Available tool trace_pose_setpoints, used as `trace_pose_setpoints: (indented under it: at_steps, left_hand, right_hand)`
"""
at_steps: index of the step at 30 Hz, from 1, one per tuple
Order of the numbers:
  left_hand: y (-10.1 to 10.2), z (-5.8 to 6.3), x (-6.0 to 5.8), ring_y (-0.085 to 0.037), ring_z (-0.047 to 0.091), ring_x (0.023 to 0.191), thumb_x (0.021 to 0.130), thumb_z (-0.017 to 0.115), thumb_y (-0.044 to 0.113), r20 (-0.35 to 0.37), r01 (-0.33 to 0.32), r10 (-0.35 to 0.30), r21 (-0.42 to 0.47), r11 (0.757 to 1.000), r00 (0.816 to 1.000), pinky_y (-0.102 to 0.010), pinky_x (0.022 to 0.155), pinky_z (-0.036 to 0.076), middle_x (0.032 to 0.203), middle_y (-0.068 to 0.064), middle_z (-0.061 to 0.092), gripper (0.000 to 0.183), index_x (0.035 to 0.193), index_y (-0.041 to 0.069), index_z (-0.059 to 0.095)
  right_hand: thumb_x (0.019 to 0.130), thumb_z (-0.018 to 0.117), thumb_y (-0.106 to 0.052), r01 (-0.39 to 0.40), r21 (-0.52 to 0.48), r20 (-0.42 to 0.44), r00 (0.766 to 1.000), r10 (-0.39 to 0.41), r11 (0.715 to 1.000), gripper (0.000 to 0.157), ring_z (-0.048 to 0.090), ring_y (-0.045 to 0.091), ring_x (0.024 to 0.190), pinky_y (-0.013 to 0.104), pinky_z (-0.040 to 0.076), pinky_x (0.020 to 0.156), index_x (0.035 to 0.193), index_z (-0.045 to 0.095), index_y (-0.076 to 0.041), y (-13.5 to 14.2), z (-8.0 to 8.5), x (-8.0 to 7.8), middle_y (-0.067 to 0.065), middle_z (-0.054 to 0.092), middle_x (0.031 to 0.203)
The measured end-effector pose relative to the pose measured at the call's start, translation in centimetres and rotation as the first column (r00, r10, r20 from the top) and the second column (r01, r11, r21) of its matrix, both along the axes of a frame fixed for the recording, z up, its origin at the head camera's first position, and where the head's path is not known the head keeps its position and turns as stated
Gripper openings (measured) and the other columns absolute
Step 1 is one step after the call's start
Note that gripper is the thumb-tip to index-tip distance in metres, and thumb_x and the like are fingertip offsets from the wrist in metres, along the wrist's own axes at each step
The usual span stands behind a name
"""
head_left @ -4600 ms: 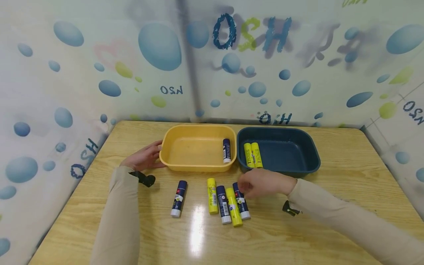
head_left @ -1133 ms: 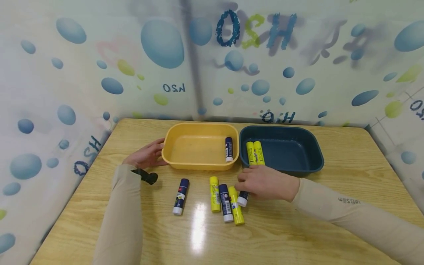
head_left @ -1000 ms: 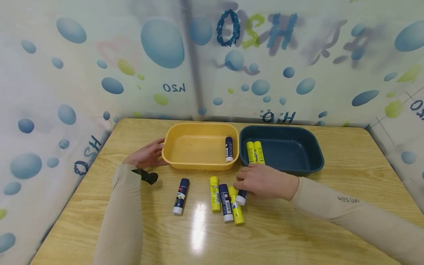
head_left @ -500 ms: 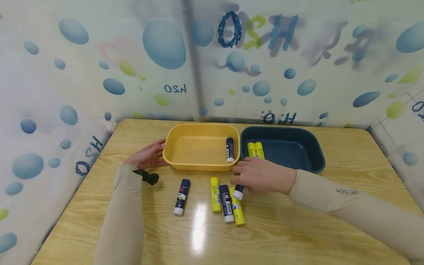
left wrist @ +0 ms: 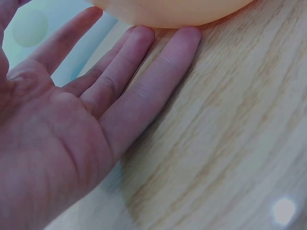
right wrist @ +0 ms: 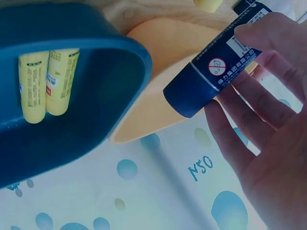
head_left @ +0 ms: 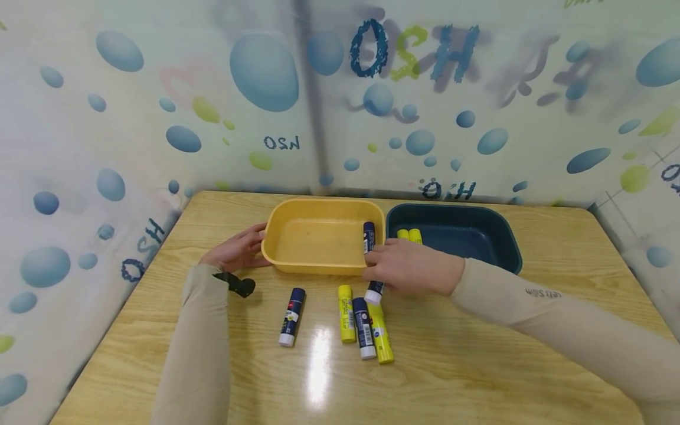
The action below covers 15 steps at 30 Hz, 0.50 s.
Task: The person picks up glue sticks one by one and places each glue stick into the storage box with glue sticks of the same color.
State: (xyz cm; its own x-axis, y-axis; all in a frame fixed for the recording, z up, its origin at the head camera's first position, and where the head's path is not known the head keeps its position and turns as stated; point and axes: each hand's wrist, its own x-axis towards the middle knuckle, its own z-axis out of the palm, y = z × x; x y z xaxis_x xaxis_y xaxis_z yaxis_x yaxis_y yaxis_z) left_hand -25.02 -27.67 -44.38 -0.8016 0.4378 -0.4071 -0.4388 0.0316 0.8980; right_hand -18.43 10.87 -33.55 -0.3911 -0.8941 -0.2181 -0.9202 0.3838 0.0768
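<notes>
My right hand [head_left: 411,265] pinches a navy glue stick [right wrist: 216,64] with a white base, thumb on one side and fingers on the other. In the head view it hovers at the near right corner of the yellow bin [head_left: 319,270]. Inside that bin, by its right wall, lies another navy glue stick [head_left: 369,235], partly covered by my hand. The straight fingers of my left hand [head_left: 236,251] touch the bin's left side. Two yellow glue sticks [right wrist: 32,88] lie side by side in the dark blue bin [head_left: 467,239].
On the wooden table [head_left: 451,366], a navy glue stick [head_left: 291,317] lies alone at left. Further right are a yellow one [head_left: 347,314], a navy one [head_left: 364,328] and another yellow one [head_left: 381,339], close together. A patterned backdrop [head_left: 340,106] rises behind the bins.
The rightmost navy glue stick, on the table in the oldest frame, is now in my right hand, which has moved left and away from me towards the yellow bin. My left hand stays put.
</notes>
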Motion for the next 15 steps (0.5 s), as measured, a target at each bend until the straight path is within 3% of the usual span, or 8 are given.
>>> trace_pose_setpoints:
  at_steps: [15]
  left_hand:
    - [0.0,-0.2,0.0,-0.019,0.047,0.120,0.106,0.040,0.026,0.006,-0.014,0.014,0.002,1.000,1.000,-0.050,0.098,0.044,0.157,-0.017,0.018,0.062,0.156,0.014,0.007]
  right_hand:
    - [0.085,0.075,-0.014,0.037,0.084,-0.051,0.998,-0.033,0.996,0.025,0.053,0.020,0.083,0.032,0.050,0.075,0.109,0.069,-0.017,-2.1,1.3,-2.4,0.003,0.064,0.098]
